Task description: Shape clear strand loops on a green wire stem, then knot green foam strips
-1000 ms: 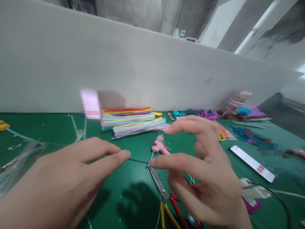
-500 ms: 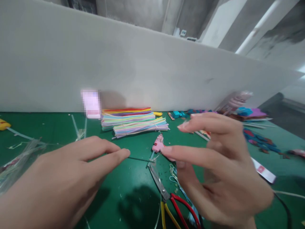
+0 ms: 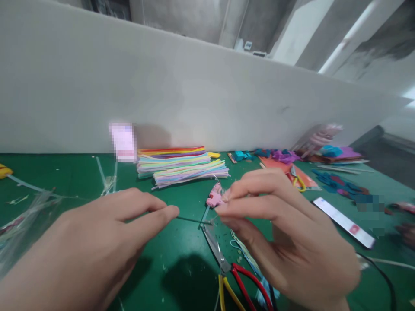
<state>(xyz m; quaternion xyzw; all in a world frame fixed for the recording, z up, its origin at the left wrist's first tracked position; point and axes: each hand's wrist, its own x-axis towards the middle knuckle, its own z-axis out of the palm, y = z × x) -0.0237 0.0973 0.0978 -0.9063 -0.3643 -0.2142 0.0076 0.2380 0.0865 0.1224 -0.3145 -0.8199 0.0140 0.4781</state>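
Note:
My left hand is closed, thumb and forefinger pinching a thin dark green stick that points right. A thin clear thread runs from near the stick's tip to my right hand, whose fingertips are drawn together in a pinch. The thread is faint, and its hold between the fingers is partly hidden. Beyond these fingertips lies a pink glue gun with a pale glue stick in its back end. Below the stick's tip are red-handled scissors and a yellow-handled tool; the yellow tool's head is hard to make out.
Bundles of coloured pipe cleaners lie by the white partition. Pale blue cord sits partly under my right hand. Rightward are a phone, yellow-handled scissors and teal pieces. A clear plastic bag is at left.
My right forefinger has come down from its raised position, and the fingertips have closed together near the stick's tip. My left hand keeps its pinch with barely any shift.

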